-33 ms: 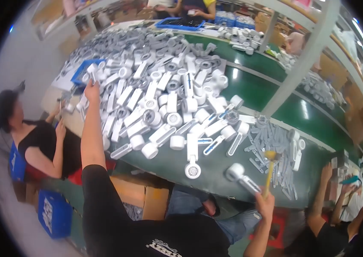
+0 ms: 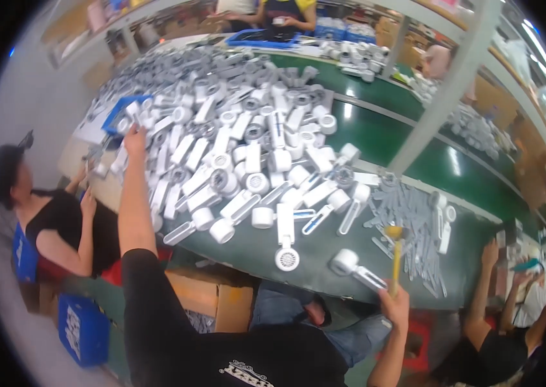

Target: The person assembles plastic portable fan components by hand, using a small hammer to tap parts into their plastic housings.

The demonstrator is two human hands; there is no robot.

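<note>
My left hand (image 2: 134, 143) reaches far out over the left of a large heap of white handheld shower heads (image 2: 221, 138). Its fingers are closed on a white shower head (image 2: 134, 114) in front of a blue tray (image 2: 115, 116); that part is small and partly blurred. My right hand (image 2: 395, 306) grips a mallet by its yellow handle, and the brass-coloured mallet head (image 2: 397, 231) points up. Just left of that hand a single shower head (image 2: 345, 261) lies near the front edge, its handle end close to my fingers. Another shower head (image 2: 287, 258) lies face up, nearer the heap.
Thin grey strips (image 2: 408, 226) lie piled right of the heap. A white post (image 2: 444, 97) rises beyond the green table. A co-worker (image 2: 60, 222) sits at left, and others work behind and at right. An open carton (image 2: 231, 309) and a blue crate (image 2: 83, 332) stand below table height.
The whole view has shifted slightly. My left hand and the shower head in it sit a little lower among the heap by the blue tray. The mallet is a bit more upright.
</note>
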